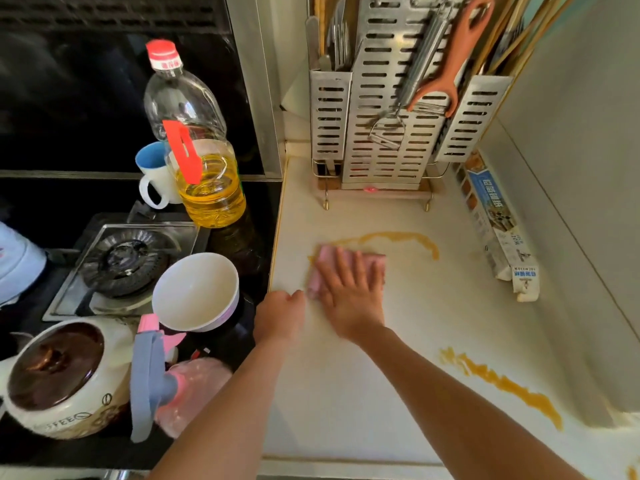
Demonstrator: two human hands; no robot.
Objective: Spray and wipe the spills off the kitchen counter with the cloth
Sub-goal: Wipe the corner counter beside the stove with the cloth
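A folded pink cloth (375, 262) lies on the cream kitchen counter (346, 393), and my right hand (349, 296) presses flat on it with fingers spread. An orange-yellow spill (398, 239) arcs just beyond the cloth. A second orange-yellow spill (502, 382) streaks the counter near the right front. My left hand (280, 315) rests loosely curled at the counter's left edge, holding nothing. The pink spray bottle with its blue trigger (156, 372) stands on the stove side at the lower left.
A steel utensil rack (391, 109) stands at the back of the counter. A long box (498, 230) lies along the right wall. On the black stove to the left are an oil bottle (204, 174), a white bowl (195, 292), a mug (154, 174) and a lidded pot (59, 379).
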